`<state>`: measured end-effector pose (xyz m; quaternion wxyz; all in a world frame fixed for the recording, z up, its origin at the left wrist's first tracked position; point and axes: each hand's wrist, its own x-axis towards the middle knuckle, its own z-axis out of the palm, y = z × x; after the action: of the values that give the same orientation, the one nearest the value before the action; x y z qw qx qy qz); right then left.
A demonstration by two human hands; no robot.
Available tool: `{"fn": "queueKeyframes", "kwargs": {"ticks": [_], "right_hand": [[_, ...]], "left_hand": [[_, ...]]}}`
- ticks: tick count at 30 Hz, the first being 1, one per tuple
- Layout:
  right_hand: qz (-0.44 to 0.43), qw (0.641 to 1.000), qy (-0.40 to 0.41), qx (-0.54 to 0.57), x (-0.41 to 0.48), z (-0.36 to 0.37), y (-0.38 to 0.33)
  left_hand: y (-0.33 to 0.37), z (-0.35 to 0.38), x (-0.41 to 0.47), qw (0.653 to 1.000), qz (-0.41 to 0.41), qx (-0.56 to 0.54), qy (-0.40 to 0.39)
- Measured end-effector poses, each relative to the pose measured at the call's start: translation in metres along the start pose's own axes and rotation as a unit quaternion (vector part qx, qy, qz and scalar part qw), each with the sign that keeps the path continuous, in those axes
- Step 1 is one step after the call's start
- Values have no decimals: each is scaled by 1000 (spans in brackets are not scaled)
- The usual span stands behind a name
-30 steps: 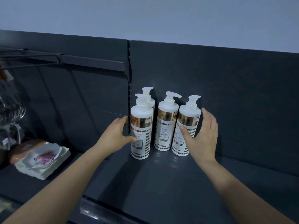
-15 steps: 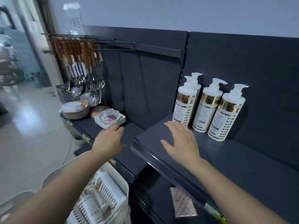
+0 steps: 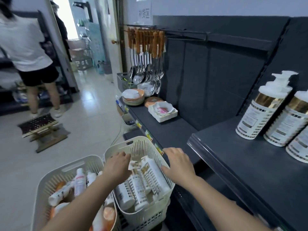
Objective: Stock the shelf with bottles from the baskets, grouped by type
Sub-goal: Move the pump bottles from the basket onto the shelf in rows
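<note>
Both hands dropped from shelf (image 3: 250, 155) to right basket (image 3: 143, 147). Left hand (image 3: 116, 167) over bottles (image 3: 150, 177), fingers' grip unclear. Right hand (image 3: 179, 164) fingers apart.

On the dark upper shelf deck (image 3: 241, 164), white-and-gold pump bottles (image 3: 260, 112) are stood upright in a close row near the back panel. On the lower deck (image 3: 168, 130) to its left, stacked plates (image 3: 133, 99) and a square white dish (image 3: 162, 112) are set near each other. On the tiled floor (image 3: 86, 127), a low folding stool (image 3: 39, 125) is seen.
</note>
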<state>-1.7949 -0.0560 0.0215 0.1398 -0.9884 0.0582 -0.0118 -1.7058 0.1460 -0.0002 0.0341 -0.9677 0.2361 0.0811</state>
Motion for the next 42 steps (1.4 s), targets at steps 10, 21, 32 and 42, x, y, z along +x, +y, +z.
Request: {"fn": "queueKeyframes", "kwargs": {"ticks": [10, 21, 32, 42], "right_hand": [[34, 990, -138, -5, 68, 79, -9], [80, 970, -228, -4, 116, 150, 16], [52, 957, -285, 22, 186, 216, 42], [32, 965, -247, -86, 199, 250, 38]], "left_hand": [[-34, 72, 42, 996, -14, -42, -76], [-30, 141, 99, 984, -22, -64, -165], [-20, 194, 158, 969, -121, -85, -200], [-12, 207, 178, 943, -202, -155, -216]]}}
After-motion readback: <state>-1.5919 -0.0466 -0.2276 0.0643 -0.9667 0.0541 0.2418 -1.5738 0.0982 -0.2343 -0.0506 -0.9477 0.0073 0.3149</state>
